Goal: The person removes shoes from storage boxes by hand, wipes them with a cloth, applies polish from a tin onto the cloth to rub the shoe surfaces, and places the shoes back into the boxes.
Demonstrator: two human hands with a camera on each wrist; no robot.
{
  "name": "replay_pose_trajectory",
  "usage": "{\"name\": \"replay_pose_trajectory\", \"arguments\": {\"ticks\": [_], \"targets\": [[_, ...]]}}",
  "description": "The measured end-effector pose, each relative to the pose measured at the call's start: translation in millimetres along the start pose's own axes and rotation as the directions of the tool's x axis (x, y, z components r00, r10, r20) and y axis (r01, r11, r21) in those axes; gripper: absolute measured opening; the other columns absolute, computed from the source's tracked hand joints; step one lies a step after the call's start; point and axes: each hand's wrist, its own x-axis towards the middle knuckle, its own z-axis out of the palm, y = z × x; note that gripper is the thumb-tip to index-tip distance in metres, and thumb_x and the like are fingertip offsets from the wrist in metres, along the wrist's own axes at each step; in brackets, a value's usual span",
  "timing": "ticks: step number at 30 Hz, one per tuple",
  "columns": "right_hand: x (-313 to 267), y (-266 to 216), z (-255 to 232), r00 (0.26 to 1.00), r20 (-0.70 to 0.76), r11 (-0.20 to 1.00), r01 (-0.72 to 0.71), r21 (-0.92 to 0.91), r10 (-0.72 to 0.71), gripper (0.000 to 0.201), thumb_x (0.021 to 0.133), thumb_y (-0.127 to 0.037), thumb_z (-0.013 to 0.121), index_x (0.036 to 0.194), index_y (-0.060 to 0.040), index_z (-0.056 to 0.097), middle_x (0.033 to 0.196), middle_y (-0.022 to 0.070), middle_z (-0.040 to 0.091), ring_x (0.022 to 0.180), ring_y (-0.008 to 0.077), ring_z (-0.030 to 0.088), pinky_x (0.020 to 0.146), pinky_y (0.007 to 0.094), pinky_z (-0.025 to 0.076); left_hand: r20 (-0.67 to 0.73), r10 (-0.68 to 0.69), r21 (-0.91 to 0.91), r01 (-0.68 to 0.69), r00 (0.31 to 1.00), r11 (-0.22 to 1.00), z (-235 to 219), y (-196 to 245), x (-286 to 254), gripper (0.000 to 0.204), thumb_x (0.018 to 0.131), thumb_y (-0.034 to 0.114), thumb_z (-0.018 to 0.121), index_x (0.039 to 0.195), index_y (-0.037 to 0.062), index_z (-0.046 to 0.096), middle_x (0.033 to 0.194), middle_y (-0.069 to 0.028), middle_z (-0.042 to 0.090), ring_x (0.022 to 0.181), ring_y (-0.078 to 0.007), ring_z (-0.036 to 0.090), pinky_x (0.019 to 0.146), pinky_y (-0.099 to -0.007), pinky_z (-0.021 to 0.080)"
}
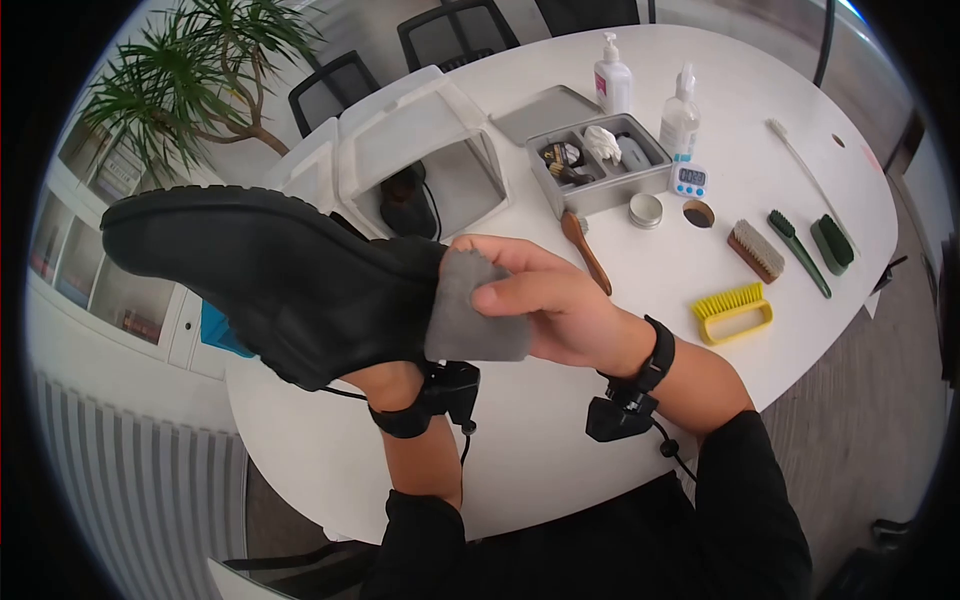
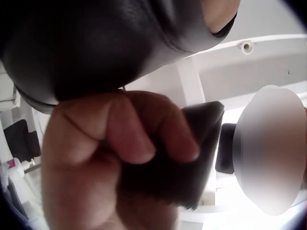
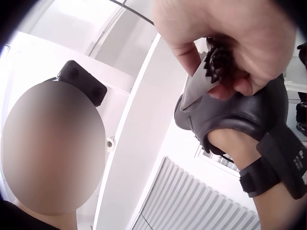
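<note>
A black leather shoe [image 1: 250, 270] is held up over the near left of the table, its ridged sole facing up in the head view. My left wrist [image 1: 390, 382] enters the shoe's opening, and the hand itself is hidden inside. My right hand [image 1: 560, 310] grips a folded grey cloth [image 1: 470, 310] with a zigzag-cut edge, thumb on top, right at the shoe's heel end. In the left wrist view, the right hand's fingers [image 2: 129, 139] curl round the cloth close under the shoe. The right wrist view shows the cloth [image 3: 201, 86] hanging from the grip beside the shoe.
On the white table [image 1: 560, 440] stand an open bin [image 1: 470, 190] holding a dark shoe, a compartmented box [image 1: 600, 190], pump bottle [image 1: 612, 80], spray bottle [image 1: 680, 125], timer [image 1: 689, 180] and round tin [image 1: 645, 210]. Several brushes, including a yellow one [image 1: 735, 315], lie right.
</note>
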Motion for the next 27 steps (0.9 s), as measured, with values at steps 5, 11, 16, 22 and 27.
{"name": "replay_pose_trajectory", "arguments": {"ticks": [5, 11, 16, 22, 27], "targets": [[3, -3, 2, 0.999, 0.038, 0.995, -0.012, 0.099, 0.008, 0.032, 0.097, -0.009, 0.059, 0.127, -0.0012, 0.055, 0.122, 0.0103, 0.065, 0.113, 0.0172, 0.064, 0.098, 0.0321, 0.050, 0.113, -0.036, 0.037, 0.032, 0.993, 0.999, -22, -3, 7, 0.061, 0.098, 0.044, 0.064, 0.145, 0.0081, 0.049, 0.149, -0.0107, 0.050, 0.138, -0.0286, 0.046, 0.119, -0.0446, 0.034], [3, -41, -7, 0.946, -0.246, 0.972, 0.177, -0.152, -0.211, 0.029, 0.097, -0.015, 0.060, 0.123, -0.0036, 0.060, 0.116, 0.0046, 0.068, 0.103, 0.0123, 0.066, 0.090, 0.0285, 0.051, 0.280, -0.064, 0.042, 0.054, 0.958, 0.998, -19, -17, 32, 0.061, 0.098, 0.044, 0.064, 0.144, 0.0080, 0.049, 0.148, -0.0107, 0.050, 0.137, -0.0286, 0.046, 0.119, -0.0444, 0.034], [11, -53, -34, 0.796, -0.447, 0.850, 0.151, -0.505, -0.407, 0.021, 0.097, -0.018, 0.059, 0.115, -0.0084, 0.066, 0.107, -0.0007, 0.069, 0.093, 0.0075, 0.062, 0.080, 0.0260, 0.049, 0.360, -0.063, 0.090, 0.032, 0.931, 0.995, -23, -15, 22, 0.060, 0.097, 0.043, 0.064, 0.144, 0.0080, 0.050, 0.148, -0.0108, 0.051, 0.137, -0.0285, 0.046, 0.118, -0.0443, 0.035], [11, -57, -36, 0.725, -0.481, 0.805, 0.171, -0.568, -0.494, 0.015, 0.096, -0.019, 0.060, 0.106, -0.0098, 0.068, 0.094, -0.0025, 0.066, 0.083, 0.0058, 0.056, 0.072, 0.0261, 0.044, 0.423, -0.066, 0.160, -0.003, 0.904, 0.987, -26, -15, 17, 0.060, 0.097, 0.043, 0.064, 0.144, 0.0079, 0.050, 0.147, -0.0108, 0.051, 0.136, -0.0285, 0.047, 0.118, -0.0442, 0.035], [13, -58, -37, 0.706, -0.464, 0.752, 0.147, -0.643, -0.535, 0.015, 0.095, -0.019, 0.062, 0.105, -0.0087, 0.067, 0.090, -0.0016, 0.066, 0.078, 0.0064, 0.056, 0.070, 0.0258, 0.043, 0.465, -0.065, 0.205, -0.037, 0.883, 0.978, -26, -16, 16, 0.060, 0.097, 0.043, 0.065, 0.144, 0.0079, 0.050, 0.147, -0.0108, 0.051, 0.136, -0.0285, 0.047, 0.118, -0.0440, 0.035]]}}
